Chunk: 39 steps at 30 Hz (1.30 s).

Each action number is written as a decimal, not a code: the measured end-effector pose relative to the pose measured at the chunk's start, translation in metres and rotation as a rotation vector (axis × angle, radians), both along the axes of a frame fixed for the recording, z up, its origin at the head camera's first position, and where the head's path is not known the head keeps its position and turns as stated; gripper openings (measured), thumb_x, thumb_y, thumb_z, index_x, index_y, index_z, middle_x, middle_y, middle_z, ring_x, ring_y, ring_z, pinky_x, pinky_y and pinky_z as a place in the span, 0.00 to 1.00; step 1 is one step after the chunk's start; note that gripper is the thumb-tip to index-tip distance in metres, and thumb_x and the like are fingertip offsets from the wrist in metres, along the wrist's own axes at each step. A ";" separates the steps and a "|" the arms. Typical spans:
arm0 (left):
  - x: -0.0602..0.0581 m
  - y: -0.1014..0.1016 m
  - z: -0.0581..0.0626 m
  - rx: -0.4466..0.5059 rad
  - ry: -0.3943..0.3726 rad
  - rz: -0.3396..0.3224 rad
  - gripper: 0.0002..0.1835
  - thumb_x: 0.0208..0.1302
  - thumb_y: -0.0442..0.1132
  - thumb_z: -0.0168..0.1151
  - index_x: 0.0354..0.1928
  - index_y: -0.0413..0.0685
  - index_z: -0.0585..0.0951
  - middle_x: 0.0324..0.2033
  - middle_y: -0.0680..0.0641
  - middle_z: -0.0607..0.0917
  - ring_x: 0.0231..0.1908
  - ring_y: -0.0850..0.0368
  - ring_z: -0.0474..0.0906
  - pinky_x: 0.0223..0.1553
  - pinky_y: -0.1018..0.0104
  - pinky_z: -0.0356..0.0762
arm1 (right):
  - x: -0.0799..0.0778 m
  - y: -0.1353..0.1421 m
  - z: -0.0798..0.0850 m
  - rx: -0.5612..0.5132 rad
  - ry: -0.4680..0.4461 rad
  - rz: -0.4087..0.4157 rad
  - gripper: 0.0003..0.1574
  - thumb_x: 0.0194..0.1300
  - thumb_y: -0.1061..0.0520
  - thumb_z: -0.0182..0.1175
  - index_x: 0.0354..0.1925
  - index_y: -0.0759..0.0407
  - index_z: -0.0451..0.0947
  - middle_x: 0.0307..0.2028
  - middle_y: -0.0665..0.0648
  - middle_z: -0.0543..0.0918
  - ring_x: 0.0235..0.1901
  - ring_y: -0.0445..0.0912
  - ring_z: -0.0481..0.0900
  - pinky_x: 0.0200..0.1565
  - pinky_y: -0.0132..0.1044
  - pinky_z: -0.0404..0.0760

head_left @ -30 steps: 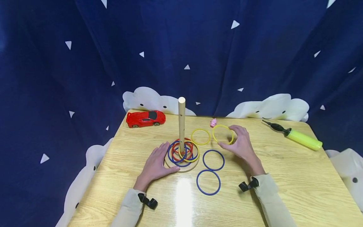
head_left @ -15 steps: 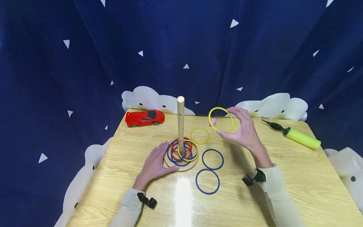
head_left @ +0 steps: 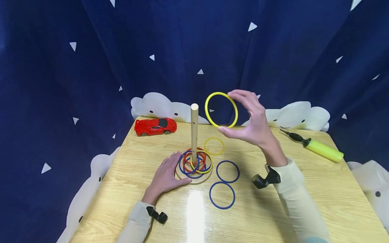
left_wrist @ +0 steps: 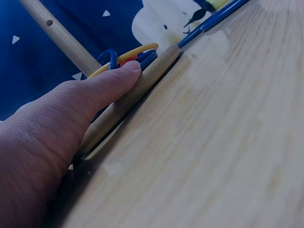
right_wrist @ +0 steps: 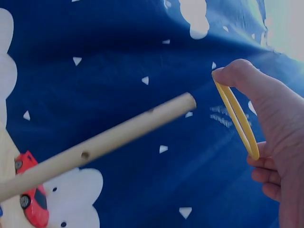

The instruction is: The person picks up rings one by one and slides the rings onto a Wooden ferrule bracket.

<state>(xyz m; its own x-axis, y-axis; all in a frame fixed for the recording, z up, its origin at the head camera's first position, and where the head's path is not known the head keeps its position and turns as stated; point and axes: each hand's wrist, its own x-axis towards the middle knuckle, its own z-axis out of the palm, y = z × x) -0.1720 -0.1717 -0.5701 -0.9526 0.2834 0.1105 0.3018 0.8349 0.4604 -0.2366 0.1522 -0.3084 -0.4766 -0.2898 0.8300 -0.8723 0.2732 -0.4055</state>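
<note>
My right hand (head_left: 253, 121) holds a yellow ring (head_left: 207, 109) between thumb and fingertips, raised right of the wooden peg's top. In the right wrist view the yellow ring (right_wrist: 235, 114) appears nearly edge-on, apart from the peg (right_wrist: 133, 128). My left hand (head_left: 165, 175) rests at the left and front edge of the round wooden base (head_left: 199, 180), its fingers fairly straight. Its thumb (left_wrist: 114, 83) lies along the base's rim in the left wrist view. Red, blue and yellow rings lie loosely stacked on the base around the upright peg (head_left: 194, 135).
A yellow ring (head_left: 223, 148) and two blue rings, the nearer one (head_left: 234, 199) below the other (head_left: 238, 175), lie right of the base. A red toy car (head_left: 155, 127) stands back left. A yellow-green hand pump (head_left: 323, 149) lies at the right. A dark blue curtain (head_left: 182, 50) hangs behind.
My right hand has lifted the yellow ring off the table area and carried it up and left toward the peg's top. The pink toy pig is now hidden behind that hand. My left hand stays put.
</note>
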 end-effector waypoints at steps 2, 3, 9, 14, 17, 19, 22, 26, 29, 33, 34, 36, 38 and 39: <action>0.001 0.000 0.000 0.006 0.009 0.000 0.69 0.49 0.85 0.61 0.84 0.52 0.52 0.82 0.50 0.57 0.82 0.52 0.48 0.81 0.51 0.46 | -0.002 -0.007 0.005 0.020 0.023 0.008 0.57 0.35 0.41 0.84 0.60 0.69 0.81 0.58 0.65 0.82 0.60 0.58 0.74 0.63 0.40 0.70; 0.001 0.000 0.001 0.008 0.012 0.000 0.69 0.49 0.85 0.61 0.84 0.52 0.53 0.82 0.49 0.57 0.82 0.52 0.49 0.81 0.51 0.47 | -0.002 -0.011 0.007 0.035 0.032 0.014 0.57 0.34 0.42 0.84 0.60 0.69 0.81 0.58 0.64 0.82 0.61 0.57 0.74 0.63 0.41 0.70; 0.002 0.001 0.003 0.010 0.000 0.000 0.69 0.50 0.85 0.60 0.84 0.52 0.53 0.82 0.50 0.56 0.82 0.52 0.48 0.81 0.51 0.46 | -0.006 -0.031 0.006 0.123 0.044 0.030 0.58 0.35 0.41 0.85 0.61 0.68 0.80 0.59 0.61 0.82 0.60 0.54 0.74 0.62 0.45 0.71; 0.002 0.001 0.003 0.011 -0.001 -0.005 0.69 0.50 0.85 0.60 0.84 0.52 0.52 0.82 0.50 0.56 0.82 0.52 0.49 0.81 0.50 0.46 | -0.009 -0.041 -0.007 0.172 -0.012 0.028 0.57 0.35 0.41 0.85 0.61 0.67 0.80 0.58 0.61 0.81 0.59 0.54 0.74 0.61 0.48 0.72; 0.003 0.001 0.004 0.008 0.003 -0.005 0.69 0.49 0.85 0.61 0.84 0.51 0.53 0.82 0.50 0.56 0.82 0.51 0.49 0.81 0.50 0.47 | -0.008 -0.043 -0.019 0.214 -0.060 0.028 0.58 0.35 0.41 0.86 0.61 0.67 0.80 0.59 0.61 0.81 0.60 0.55 0.73 0.63 0.52 0.71; 0.003 0.001 0.004 0.005 0.003 -0.002 0.69 0.49 0.86 0.60 0.84 0.52 0.53 0.82 0.51 0.56 0.82 0.51 0.49 0.81 0.50 0.47 | -0.008 -0.043 -0.030 0.251 -0.097 0.021 0.58 0.35 0.40 0.86 0.61 0.67 0.79 0.60 0.61 0.80 0.61 0.55 0.73 0.63 0.53 0.71; 0.002 0.000 0.004 0.004 0.009 -0.001 0.69 0.50 0.86 0.60 0.84 0.51 0.53 0.82 0.51 0.56 0.82 0.52 0.49 0.81 0.50 0.47 | -0.007 -0.043 -0.052 0.317 -0.159 0.004 0.59 0.36 0.37 0.85 0.62 0.65 0.79 0.61 0.60 0.79 0.61 0.54 0.72 0.63 0.54 0.71; 0.002 0.000 0.003 0.006 0.020 -0.003 0.69 0.50 0.85 0.61 0.84 0.50 0.53 0.82 0.50 0.57 0.81 0.51 0.50 0.81 0.50 0.48 | -0.007 -0.044 -0.092 0.405 -0.241 -0.033 0.61 0.37 0.33 0.83 0.63 0.63 0.78 0.62 0.59 0.79 0.61 0.54 0.73 0.60 0.55 0.72; 0.001 0.000 0.003 0.008 0.022 -0.004 0.69 0.50 0.85 0.61 0.84 0.50 0.54 0.82 0.50 0.57 0.81 0.51 0.50 0.81 0.50 0.48 | -0.006 -0.044 -0.124 0.463 -0.303 -0.060 0.61 0.39 0.30 0.82 0.63 0.63 0.79 0.62 0.59 0.80 0.62 0.55 0.74 0.61 0.54 0.75; 0.002 0.000 0.001 0.003 0.011 -0.005 0.69 0.50 0.86 0.60 0.84 0.50 0.53 0.82 0.50 0.57 0.82 0.52 0.48 0.81 0.50 0.47 | -0.007 -0.044 -0.161 0.529 -0.375 -0.091 0.60 0.41 0.27 0.79 0.62 0.64 0.79 0.61 0.60 0.80 0.62 0.55 0.74 0.65 0.54 0.75; 0.002 -0.001 0.001 0.003 0.008 -0.005 0.69 0.50 0.86 0.60 0.84 0.51 0.53 0.82 0.50 0.56 0.82 0.52 0.48 0.81 0.50 0.47 | -0.007 -0.044 -0.169 0.539 -0.390 -0.098 0.60 0.41 0.27 0.79 0.62 0.64 0.79 0.61 0.60 0.80 0.62 0.55 0.75 0.65 0.54 0.74; 0.002 -0.001 0.001 0.001 0.005 -0.005 0.69 0.50 0.86 0.59 0.84 0.51 0.53 0.82 0.50 0.56 0.82 0.53 0.48 0.81 0.50 0.46 | -0.009 -0.045 -0.180 0.549 -0.414 -0.108 0.60 0.41 0.26 0.79 0.61 0.64 0.79 0.60 0.61 0.81 0.61 0.55 0.75 0.65 0.54 0.74; 0.001 -0.001 0.001 0.002 0.007 -0.004 0.69 0.50 0.86 0.59 0.84 0.51 0.52 0.82 0.50 0.56 0.82 0.53 0.48 0.81 0.51 0.46 | -0.009 -0.046 -0.188 0.550 -0.430 -0.119 0.61 0.41 0.26 0.79 0.61 0.65 0.79 0.60 0.61 0.81 0.61 0.55 0.75 0.65 0.55 0.74; 0.001 -0.001 0.001 0.005 0.012 -0.006 0.69 0.50 0.85 0.60 0.84 0.50 0.53 0.82 0.50 0.56 0.82 0.52 0.49 0.81 0.50 0.47 | -0.010 -0.046 -0.191 0.550 -0.436 -0.123 0.60 0.41 0.26 0.78 0.61 0.65 0.79 0.60 0.61 0.81 0.62 0.55 0.75 0.65 0.55 0.74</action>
<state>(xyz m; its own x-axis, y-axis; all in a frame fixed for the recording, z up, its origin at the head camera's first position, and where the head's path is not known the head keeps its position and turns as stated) -0.1709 -0.1723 -0.5691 -0.9495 0.2883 0.1236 0.3123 0.8306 0.4610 -0.2467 0.1065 -0.4994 -0.7882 -0.5346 0.3048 -0.6115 0.6245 -0.4859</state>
